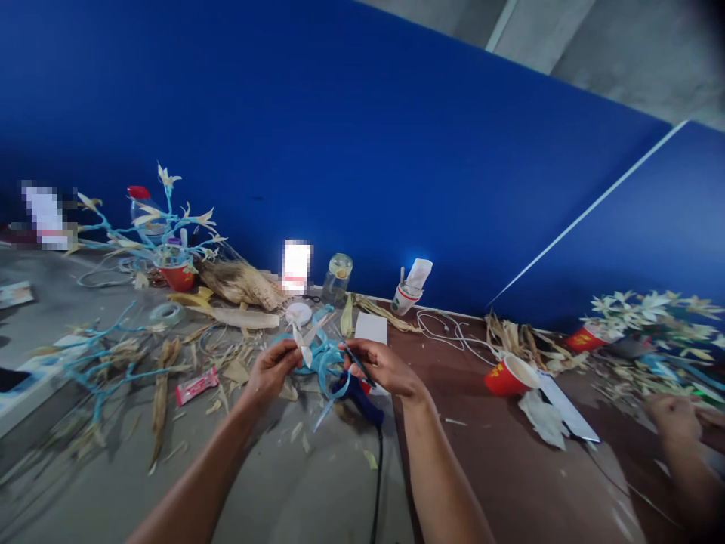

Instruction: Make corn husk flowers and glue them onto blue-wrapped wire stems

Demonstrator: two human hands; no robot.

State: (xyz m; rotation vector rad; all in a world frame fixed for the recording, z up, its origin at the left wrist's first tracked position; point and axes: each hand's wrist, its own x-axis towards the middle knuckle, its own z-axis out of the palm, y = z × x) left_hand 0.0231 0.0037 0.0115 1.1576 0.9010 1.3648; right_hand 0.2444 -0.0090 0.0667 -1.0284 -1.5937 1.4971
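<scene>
Pale petals of a corn-husk flower [306, 351] are pinched between the fingertips of my left hand [276, 369]. My right hand [390, 368] is closed round a slender dark tool [358, 364], whose pointed end reaches toward the flower; whether it is scissors or tweezers I cannot tell. Below and between the hands lies a coil of light-blue ribbon [324, 366], partly hidden. A dark-blue glue gun [365, 402] rests just under my right hand, its black cord running toward me. A white card [372, 327] lies behind my right hand.
Blue-wrapped branches [107, 370] and husk scraps spread over the left side. A red pot [178, 276] holds a flowering branch. A glass jar [338, 276] and a white cup [405, 299] stand by the blue partition [362, 151]. At right are a red cup [510, 375] and another person's hand [674, 417].
</scene>
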